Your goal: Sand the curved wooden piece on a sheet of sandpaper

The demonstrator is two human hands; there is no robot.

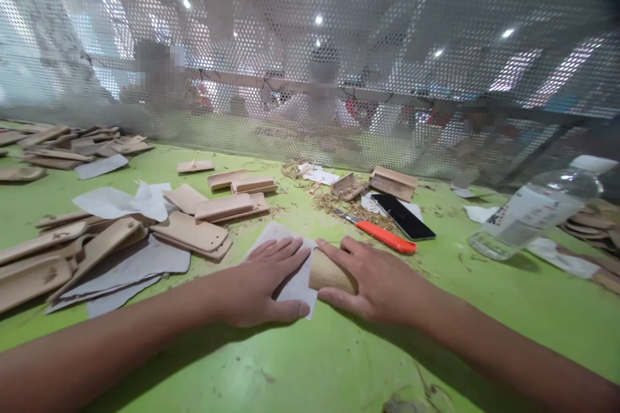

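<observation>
With forearms (121,322) across both lower corners, clasping wooden piece (332,272) just below frame centre (long axis running sideways) in right grip (375,277), pressing paper (299,292) over its left end with flat left grip (259,281)

Curved piece: we see pale bamboo or wood, smooth and a bit shiny on its round side (332,272).
Rubbing-side sheet (296,284): it looks to us like thin, matt paper.
Stacked slats (191,231): bare bamboo or wood to our eyes, mostly smooth and dull, with rough bumps on some.
Grey sheets (128,268): we see flat, dull paper.
Shavings (323,200): dry, rough, curly wood bits, we think.
Orange-handled knife (385,236): we see a ridged plastic grip and a grey metal end.
Phone (404,216): smooth, glossy black front.
Bottle (540,206): clear, shiny plastic, we see.
Tabletop (271,368): smooth, a little glossy.
Screen (271,142): dull and full of holes.
</observation>
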